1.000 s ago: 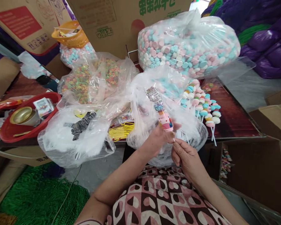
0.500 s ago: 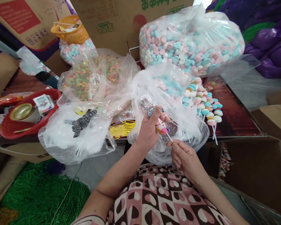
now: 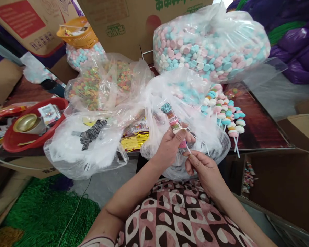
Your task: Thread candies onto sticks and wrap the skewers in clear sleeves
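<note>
In front of my body a wrapped marshmallow skewer [image 3: 173, 119] slants up to the left, in a clear printed wrapper with a blue patterned top. My left hand [image 3: 171, 145] is closed around its lower part, thumb on top. The white stick [image 3: 189, 149] points down toward my right hand [image 3: 199, 163], whose thumb and fingertips pinch its end. Beneath both hands lies a crumpled clear plastic bag [image 3: 154, 137]. Unwrapped marshmallow skewers [image 3: 224, 116] in pink, white and blue are piled to the right on the table.
A large bag of marshmallows [image 3: 211, 48] stands at the back. Left of centre are a bag of ring candies [image 3: 92, 82], yellow twist ties [image 3: 135, 141] and a clear bag with a striped bundle [image 3: 64, 151]. A red basin [image 3: 9, 139] sits far left, an open carton [image 3: 280, 185] lower right.
My left hand has slid down the wrapped skewer toward the stick, so more of its upper part shows. My right hand stays at the stick, nearly in place.
</note>
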`<state>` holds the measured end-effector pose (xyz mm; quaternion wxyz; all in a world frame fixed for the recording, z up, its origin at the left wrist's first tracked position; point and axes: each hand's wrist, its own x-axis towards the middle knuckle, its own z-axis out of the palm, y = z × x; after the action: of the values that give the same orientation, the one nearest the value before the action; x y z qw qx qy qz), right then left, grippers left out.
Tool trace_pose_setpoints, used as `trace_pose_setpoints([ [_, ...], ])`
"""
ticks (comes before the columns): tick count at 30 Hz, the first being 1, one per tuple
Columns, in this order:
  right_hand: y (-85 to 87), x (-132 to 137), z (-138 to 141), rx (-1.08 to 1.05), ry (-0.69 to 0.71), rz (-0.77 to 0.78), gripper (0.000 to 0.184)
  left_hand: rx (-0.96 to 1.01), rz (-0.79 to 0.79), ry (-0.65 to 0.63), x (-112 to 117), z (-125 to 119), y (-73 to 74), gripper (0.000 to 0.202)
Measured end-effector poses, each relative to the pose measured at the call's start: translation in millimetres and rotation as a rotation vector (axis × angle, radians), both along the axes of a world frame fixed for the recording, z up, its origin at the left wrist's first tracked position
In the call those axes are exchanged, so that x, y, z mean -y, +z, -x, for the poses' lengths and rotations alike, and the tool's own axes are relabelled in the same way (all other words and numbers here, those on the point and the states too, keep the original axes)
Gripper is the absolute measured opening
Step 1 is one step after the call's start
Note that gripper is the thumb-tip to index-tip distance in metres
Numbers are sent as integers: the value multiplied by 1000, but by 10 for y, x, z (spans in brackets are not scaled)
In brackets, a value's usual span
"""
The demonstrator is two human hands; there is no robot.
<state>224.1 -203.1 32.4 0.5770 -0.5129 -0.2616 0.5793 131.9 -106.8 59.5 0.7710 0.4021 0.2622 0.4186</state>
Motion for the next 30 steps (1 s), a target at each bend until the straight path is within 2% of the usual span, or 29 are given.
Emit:
trace_pose_setpoints([
  [4,22,-9,-10,-35,-59,-37,30,-260,-202,-119,-56,81,18,45],
  [9,1,-6,-38,-19,-91,-64,25,-645,-591,-52,-62,179,0,39],
  [18,-58,-19,8,43,-70,-130,24,-814,-1067,-41,-1,130,-59,34],
  [20,-65,-31,6,48,-72,-134,25,-802,-1015,-85,-9,172,-34,35],
  [22,-62,-36,-9,55,-62,-122,24,-719,-827,-159,-40,232,12,37],
  [25,-52,-29,-24,64,-44,-107,24,-453,-446,-112,-113,280,88,37],
  [27,-45,-21,-11,66,-37,-104,25,-241,-229,-54,-155,249,128,46],
  [30,-37,-10,29,67,-6,-93,26,-33,-14,-123,-164,135,160,54],
])
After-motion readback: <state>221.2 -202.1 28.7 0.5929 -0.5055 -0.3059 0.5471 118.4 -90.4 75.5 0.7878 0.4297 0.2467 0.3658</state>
